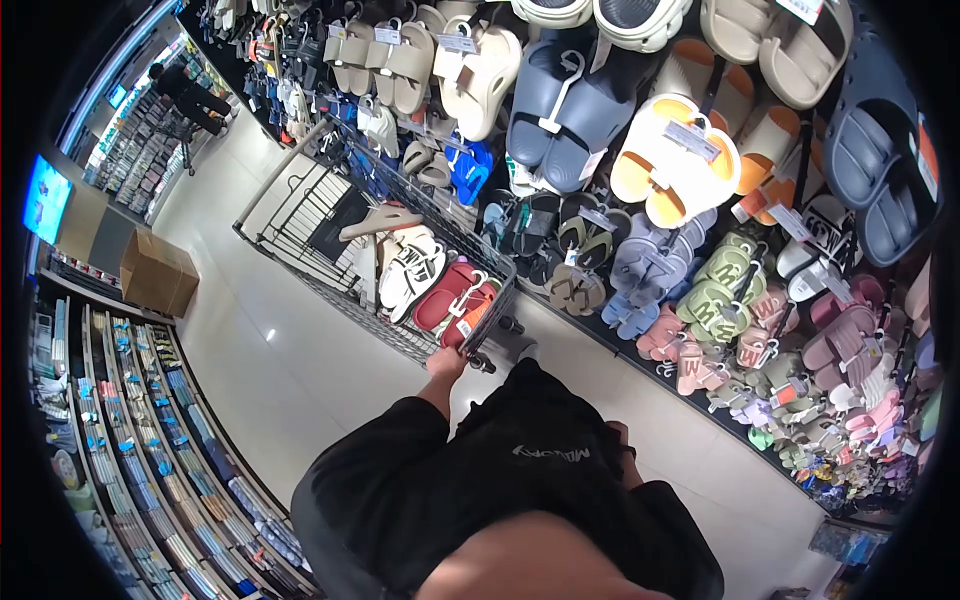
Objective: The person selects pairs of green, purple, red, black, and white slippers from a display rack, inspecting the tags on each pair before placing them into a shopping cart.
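Note:
My left hand (446, 364) is closed on the near end of a wire shopping cart (345, 292), just below the red sandals. Inside the cart lie red sandals (448, 300) with an orange tag, white sandals with black lettering (410, 272) and a beige pair (380, 222). My right hand (622, 437) hangs beside my black shirt at the right. Its fingers are mostly hidden, so what it holds, if anything, cannot be seen.
A rack of hanging sandals (640, 255) runs along the right side. Packed shelves (150, 440) stand at the left, with a cardboard box (160, 272) at their far end and a screen (45, 200) above. A person (188, 98) stands farther down the aisle.

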The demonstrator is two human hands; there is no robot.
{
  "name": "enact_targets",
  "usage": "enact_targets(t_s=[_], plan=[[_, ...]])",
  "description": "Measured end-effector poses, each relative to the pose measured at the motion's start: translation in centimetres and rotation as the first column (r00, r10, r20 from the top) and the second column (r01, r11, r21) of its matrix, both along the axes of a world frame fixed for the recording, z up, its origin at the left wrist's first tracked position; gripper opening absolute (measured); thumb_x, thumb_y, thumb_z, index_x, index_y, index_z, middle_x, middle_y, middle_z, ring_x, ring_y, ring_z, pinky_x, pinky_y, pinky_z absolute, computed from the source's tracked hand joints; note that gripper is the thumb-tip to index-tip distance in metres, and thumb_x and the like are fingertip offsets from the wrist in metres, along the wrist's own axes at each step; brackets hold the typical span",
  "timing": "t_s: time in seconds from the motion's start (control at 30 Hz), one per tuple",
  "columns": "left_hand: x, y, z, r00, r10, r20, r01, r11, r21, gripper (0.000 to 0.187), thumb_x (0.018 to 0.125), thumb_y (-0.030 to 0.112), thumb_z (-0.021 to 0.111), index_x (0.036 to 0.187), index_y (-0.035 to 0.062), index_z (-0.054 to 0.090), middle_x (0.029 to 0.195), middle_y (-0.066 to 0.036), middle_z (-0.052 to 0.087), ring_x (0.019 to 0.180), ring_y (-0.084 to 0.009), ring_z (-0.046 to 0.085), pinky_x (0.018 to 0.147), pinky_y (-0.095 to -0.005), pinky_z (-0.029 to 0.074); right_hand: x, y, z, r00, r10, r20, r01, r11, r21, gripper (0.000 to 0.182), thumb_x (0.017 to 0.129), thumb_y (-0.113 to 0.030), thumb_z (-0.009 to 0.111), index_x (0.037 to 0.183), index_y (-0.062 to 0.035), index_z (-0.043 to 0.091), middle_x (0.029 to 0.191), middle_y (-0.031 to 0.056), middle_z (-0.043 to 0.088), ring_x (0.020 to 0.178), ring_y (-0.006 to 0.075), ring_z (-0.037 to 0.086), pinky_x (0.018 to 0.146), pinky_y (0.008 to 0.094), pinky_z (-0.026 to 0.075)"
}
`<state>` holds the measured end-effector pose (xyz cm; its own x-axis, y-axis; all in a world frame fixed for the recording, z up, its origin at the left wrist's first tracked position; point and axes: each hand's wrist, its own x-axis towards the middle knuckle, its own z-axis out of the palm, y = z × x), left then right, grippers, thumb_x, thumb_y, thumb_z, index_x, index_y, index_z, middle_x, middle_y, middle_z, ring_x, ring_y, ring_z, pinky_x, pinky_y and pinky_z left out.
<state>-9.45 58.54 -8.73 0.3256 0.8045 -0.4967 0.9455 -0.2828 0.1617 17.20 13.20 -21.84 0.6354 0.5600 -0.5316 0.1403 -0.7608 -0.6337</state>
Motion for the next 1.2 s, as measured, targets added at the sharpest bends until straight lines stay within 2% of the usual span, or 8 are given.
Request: enact_targets(t_s=[0.03,0.17,0.47,0.67,0.8,1.0,1.1,1.2], plan=[[-0.6,0.3,-0.4,1.0,-0.01,0.027,0.009,0.998,0.064,0.05,0.089,0.05,0.049,0.094,0.0057,0.071,0.093,-0.015,0.071,0.089,-0.0315,0.068,0.078,-0.0441,0.052,-0.7,0.1,1.7,0.998,-0.048,0.034,0.047,0.998,0.03,0.026,0.08,-0.026,0.058,0.08,-0.0034,0.072,0.091,0.0177,0.07,0.092,0.0334,0.067,0.084,0.0409,0.052],[-1.7,2.9,0.5,0.999,-0.014,-0.04,0.016,0.999,0.046,0.051,0.089,0.051,0.048,0.094,0.0061,0.071,0.091,-0.014,0.071,0.088,-0.0309,0.068,0.076,-0.0434,0.053,-1.1,2.2,4.7,0.995,-0.099,0.027,0.099,0.995,-0.013,0.026,0.08,-0.026,0.058,0.08,-0.0034,0.072,0.091,0.0177,0.07,0.092,0.0334,0.067,0.084,0.041,0.052],[-4.6,8.8,-0.4,0.995,-0.014,-0.102,0.018,0.999,0.039,0.053,0.089,0.052,0.046,0.091,0.0057,0.072,0.088,-0.013,0.071,0.084,-0.0307,0.069,0.076,-0.043,0.052,3.8,11.9,3.3,0.996,-0.088,0.029,0.09,0.99,-0.105,0.026,0.08,-0.026,0.058,0.082,-0.0033,0.072,0.092,0.0178,0.07,0.092,0.0336,0.067,0.084,0.0411,0.052],[-6.0,12.1,-0.7,0.998,-0.033,-0.052,0.04,0.989,0.146,0.05,0.087,0.051,0.049,0.085,0.0061,0.07,0.084,-0.015,0.07,0.08,-0.0317,0.069,0.076,-0.0449,0.051,5.1,16.9,4.9,0.992,-0.109,0.063,0.115,0.988,-0.105,0.027,0.081,-0.026,0.058,0.082,-0.0033,0.071,0.092,0.0178,0.07,0.093,0.0338,0.067,0.084,0.0412,0.052],[-6.8,14.1,-1.1,0.999,0.033,-0.011,-0.032,0.992,0.12,0.045,0.087,0.049,0.05,0.091,0.0082,0.067,0.084,-0.015,0.07,0.081,-0.0323,0.068,0.079,-0.0464,0.049,4.7,18.1,5.6,0.992,-0.108,0.069,0.117,0.984,-0.135,0.027,0.081,-0.026,0.058,0.083,-0.0032,0.071,0.092,0.0178,0.07,0.093,0.0338,0.067,0.084,0.0413,0.052],[-9.5,19.2,-1.1,0.998,0.031,-0.053,-0.025,0.995,0.1,0.044,0.083,0.048,0.055,0.101,0.0095,0.064,0.089,-0.013,0.07,0.084,-0.0311,0.068,0.082,-0.0464,0.048,2.0,18.1,7.2,0.992,-0.111,0.061,0.122,0.967,-0.224,0.027,0.081,-0.026,0.058,0.084,-0.0032,0.071,0.092,0.0178,0.07,0.093,0.034,0.067,0.084,0.0413,0.052],[-11.3,22.1,-0.5,0.998,0.044,-0.038,-0.039,0.992,0.118,0.043,0.083,0.048,0.056,0.099,0.0093,0.065,0.085,-0.014,0.07,0.08,-0.0308,0.068,0.074,-0.0463,0.05,0.8,18.4,8.2,0.992,-0.109,0.069,0.123,0.958,-0.258,0.027,0.081,-0.026,0.058,0.084,-0.0032,0.071,0.092,0.0178,0.07,0.093,0.034,0.067,0.084,0.0414,0.052],[-13.3,25.0,-1.2,0.998,0.036,-0.049,-0.028,0.986,0.166,0.042,0.083,0.047,0.057,0.092,0.0077,0.065,0.079,-0.014,0.07,0.076,-0.0308,0.069,0.074,-0.0456,0.05,-0.3,19.5,9.0,0.991,-0.103,0.083,0.123,0.952,-0.28,0.027,0.082,-0.026,0.058,0.085,-0.0031,0.071,0.093,0.0178,0.07,0.093,0.0341,0.067,0.084,0.0414,0.052]])
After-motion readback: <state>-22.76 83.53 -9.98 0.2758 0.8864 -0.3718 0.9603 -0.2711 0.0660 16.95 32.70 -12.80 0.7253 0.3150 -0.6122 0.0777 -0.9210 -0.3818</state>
